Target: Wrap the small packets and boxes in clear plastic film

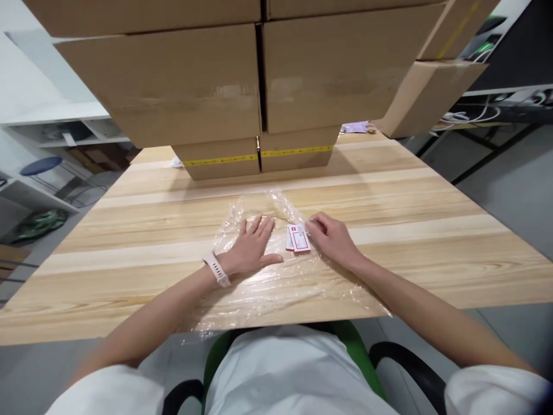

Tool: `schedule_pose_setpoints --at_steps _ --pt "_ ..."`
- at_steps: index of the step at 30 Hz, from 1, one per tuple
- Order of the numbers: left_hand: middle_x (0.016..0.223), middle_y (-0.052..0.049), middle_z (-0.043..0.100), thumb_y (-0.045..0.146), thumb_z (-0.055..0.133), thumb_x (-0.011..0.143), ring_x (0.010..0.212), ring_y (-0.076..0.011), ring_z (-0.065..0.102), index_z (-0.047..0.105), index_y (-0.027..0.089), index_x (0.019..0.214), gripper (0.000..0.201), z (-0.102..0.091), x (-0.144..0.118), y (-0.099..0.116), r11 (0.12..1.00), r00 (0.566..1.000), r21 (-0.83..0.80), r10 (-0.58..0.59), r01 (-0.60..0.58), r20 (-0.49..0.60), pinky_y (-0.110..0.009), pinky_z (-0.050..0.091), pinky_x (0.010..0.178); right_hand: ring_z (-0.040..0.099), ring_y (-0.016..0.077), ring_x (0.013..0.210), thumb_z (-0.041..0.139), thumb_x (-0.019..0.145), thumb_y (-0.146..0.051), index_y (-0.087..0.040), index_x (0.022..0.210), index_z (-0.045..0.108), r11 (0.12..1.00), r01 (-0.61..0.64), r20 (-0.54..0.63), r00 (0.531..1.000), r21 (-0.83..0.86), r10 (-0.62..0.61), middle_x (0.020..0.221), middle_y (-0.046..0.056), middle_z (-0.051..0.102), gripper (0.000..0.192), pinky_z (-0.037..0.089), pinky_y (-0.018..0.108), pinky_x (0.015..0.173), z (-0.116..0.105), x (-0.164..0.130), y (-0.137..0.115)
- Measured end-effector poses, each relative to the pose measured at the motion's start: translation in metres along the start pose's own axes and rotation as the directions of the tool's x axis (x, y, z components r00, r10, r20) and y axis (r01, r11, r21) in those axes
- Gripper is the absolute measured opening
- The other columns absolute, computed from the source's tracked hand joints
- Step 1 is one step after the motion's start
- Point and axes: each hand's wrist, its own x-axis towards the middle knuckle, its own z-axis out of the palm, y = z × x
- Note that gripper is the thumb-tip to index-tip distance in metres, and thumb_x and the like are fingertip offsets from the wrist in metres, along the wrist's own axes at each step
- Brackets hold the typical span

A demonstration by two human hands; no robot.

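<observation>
A sheet of clear plastic film lies crinkled over the wooden table, its near edge hanging past the table's front. My left hand rests flat on the film with fingers spread; a pale strap circles that wrist. Two small white cards with red print overlap between my hands, a little closer to the right one. My right hand has its fingers curled and pinched on the film just right of the cards. Whether the cards lie on or under the film I cannot tell.
Stacked cardboard boxes stand across the back of the wooden table, with yellow measuring-tape print low on them. A purple packet lies behind at the right. A blue stool stands off to the left. I sit in a green chair.
</observation>
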Motion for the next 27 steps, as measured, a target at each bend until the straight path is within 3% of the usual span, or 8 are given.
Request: schedule_pose_setpoints --at_steps 4,6,12,16,19,21,24,27 --pt "0.173 -0.017 0.023 0.08 0.037 0.094 0.161 -0.0419 0.009 0.02 0.021 0.167 0.096 -0.001 -0.026 -0.023 0.997 0.997 0.052 -0.049 0.052 -0.058 -0.063 0.003 0.127 0.058 0.0187 0.072 0.054 0.095 -0.046 -0.022 0.087 0.063 0.983 -0.173 -0.245 0.952 0.068 0.185 0.08 0.003 0.067 0.027 0.043 0.03 0.065 -0.023 -0.001 0.029" --pt "0.173 -0.014 0.024 0.079 0.038 0.095 0.162 -0.0396 0.01 0.021 0.023 0.167 0.093 -0.006 -0.035 -0.029 0.996 0.996 0.048 -0.073 0.076 -0.059 -0.06 0.005 0.128 0.057 0.0181 0.068 0.061 0.09 -0.046 -0.022 0.085 0.066 0.961 -0.257 -0.272 0.922 0.106 0.277 0.075 0.002 0.066 0.025 0.042 0.03 0.061 -0.034 -0.003 0.043" --pt "0.173 -0.01 0.026 0.077 0.041 0.096 0.162 -0.0372 0.01 0.028 0.027 0.166 0.087 -0.017 -0.055 -0.061 0.992 0.991 0.024 -0.125 0.126 -0.036 -0.057 0.006 0.129 0.054 0.0168 0.057 0.066 0.089 -0.05 -0.022 0.088 0.073 0.95 -0.299 -0.173 0.935 0.092 0.311 0.068 0.003 0.064 0.029 0.041 0.03 0.05 -0.056 -0.01 0.07" --pt "0.171 -0.01 0.032 0.074 0.053 0.093 0.16 -0.0402 0.019 0.038 0.03 0.161 0.082 -0.034 -0.065 -0.074 0.979 0.979 0.016 -0.202 0.202 -0.005 -0.062 0.013 0.127 0.066 0.0211 0.071 0.073 0.086 -0.052 -0.023 0.121 0.071 0.979 -0.206 0.022 0.978 -0.015 0.206 0.09 0.007 0.072 0.045 0.053 0.034 0.058 -0.075 -0.005 0.069" --pt "0.169 -0.011 0.035 0.06 0.059 0.095 0.156 -0.0384 0.028 0.045 0.028 0.155 0.069 -0.055 -0.048 -0.067 0.976 0.97 -0.009 -0.217 0.217 -0.11 -0.061 0.024 0.124 0.069 0.0321 0.108 0.087 0.074 -0.05 -0.03 0.146 0.057 0.999 -0.04 0.123 0.991 -0.018 0.042 0.134 0.013 0.067 0.08 0.06 0.046 0.08 -0.072 0.01 0.054" --pt "0.169 -0.013 0.033 0.05 0.063 0.095 0.155 -0.0374 0.03 0.045 0.024 0.154 0.067 -0.065 -0.021 -0.061 0.98 0.943 -0.034 -0.198 0.196 -0.267 -0.06 0.027 0.122 0.064 0.0344 0.119 0.09 0.069 -0.05 -0.03 0.144 0.059 0.999 0.041 0.134 0.99 -0.007 -0.04 0.14 0.012 0.064 0.083 0.058 0.049 0.089 -0.057 0.025 0.04" --pt "0.159 -0.016 0.047 0.047 0.077 0.084 0.147 -0.0379 0.039 0.052 0.019 0.148 0.074 -0.068 0.026 -0.067 0.975 0.897 -0.11 -0.222 0.194 -0.384 -0.055 0.036 0.116 0.069 0.0242 0.088 0.075 0.085 -0.052 -0.022 0.116 0.073 0.995 -0.024 0.075 0.997 0.098 0.016 0.104 0.009 0.075 0.042 0.058 0.039 0.074 -0.026 0.049 0.027" --pt "0.1 -0.013 0.074 0.047 0.07 0.088 0.096 -0.028 0.065 0.075 0.016 0.099 0.034 -0.057 0.059 -0.088 0.921 0.882 -0.269 -0.36 0.283 -0.304 -0.039 0.048 0.083 0.061 0.0166 0.062 0.061 0.095 -0.047 -0.02 0.089 0.073 0.966 -0.138 -0.039 0.988 0.218 0.15 0.074 0.005 0.068 0.031 0.048 0.03 0.056 -0.009 0.069 0.034"
